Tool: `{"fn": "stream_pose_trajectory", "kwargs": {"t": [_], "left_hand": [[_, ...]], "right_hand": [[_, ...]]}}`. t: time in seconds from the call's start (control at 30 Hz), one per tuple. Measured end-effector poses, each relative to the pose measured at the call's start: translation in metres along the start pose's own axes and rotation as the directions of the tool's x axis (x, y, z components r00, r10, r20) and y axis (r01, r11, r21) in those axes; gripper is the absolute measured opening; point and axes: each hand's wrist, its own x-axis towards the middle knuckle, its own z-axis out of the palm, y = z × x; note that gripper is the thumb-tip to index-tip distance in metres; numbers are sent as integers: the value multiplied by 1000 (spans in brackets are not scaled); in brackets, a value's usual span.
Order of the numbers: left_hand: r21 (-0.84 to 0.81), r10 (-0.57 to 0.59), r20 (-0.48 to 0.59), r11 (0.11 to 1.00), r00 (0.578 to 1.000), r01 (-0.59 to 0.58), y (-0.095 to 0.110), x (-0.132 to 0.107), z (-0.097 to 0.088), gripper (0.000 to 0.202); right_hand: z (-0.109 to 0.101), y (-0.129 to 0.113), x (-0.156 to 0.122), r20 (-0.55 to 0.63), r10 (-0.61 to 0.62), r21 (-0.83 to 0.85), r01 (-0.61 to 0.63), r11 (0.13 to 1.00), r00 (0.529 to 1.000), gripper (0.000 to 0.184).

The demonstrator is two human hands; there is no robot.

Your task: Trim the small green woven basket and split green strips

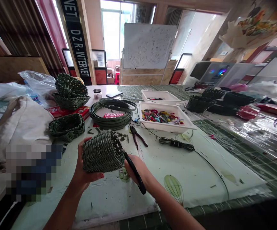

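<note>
My left hand (85, 172) is wrapped round a small dark green woven basket (102, 151), held tilted on its side above the table with its open rim facing right. In my right hand (138, 169) is a pair of black-handled scissors (136, 175). Their tip meets the basket's rim, and the blades are mostly hidden behind the hand and basket. Beyond the basket, short green strip offcuts (122, 136) are scattered about. Dark-handled pliers (137, 137) lie open on the table just past my right hand.
Behind the basket lies a coil of green strip (111, 115). White trays stand at the back, the nearer tray (167, 126) holding colourful bits. More woven baskets (67, 127) sit at left, beside a pale cloth bag (20, 121). A tied cord bundle (176, 143) trails a strand rightward.
</note>
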Motion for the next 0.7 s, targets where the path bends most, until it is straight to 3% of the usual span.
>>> {"fn": "stream_pose_trajectory", "kwargs": {"t": [0.2,0.7], "left_hand": [[-36,-30,34,999,999,31,3,1,-1,97],[-209,-90,-26,975,996,83,-3,8,-3,80]], "right_hand": [[2,3,5,28,-37,49,36,998,999,35],[16,14,23,26,2,150,-6,989,1000,35]]}}
